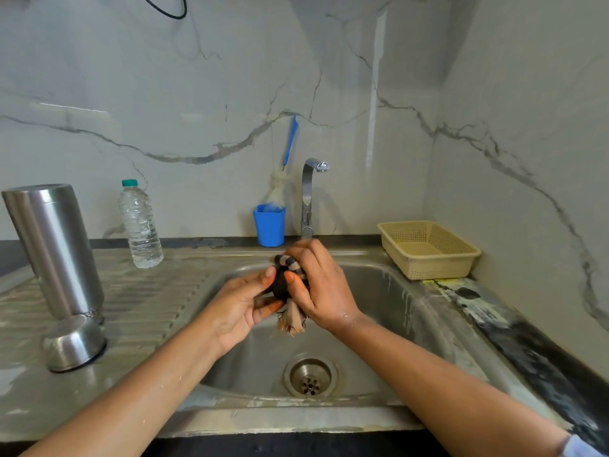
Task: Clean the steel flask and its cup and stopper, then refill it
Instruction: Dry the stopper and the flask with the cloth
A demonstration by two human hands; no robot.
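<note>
No writing, brand, number or sign can be read anywhere in this view. The clear water bottle shows no legible label. The steel flask, the blue cup and the beige basket show only plain surfaces.
</note>
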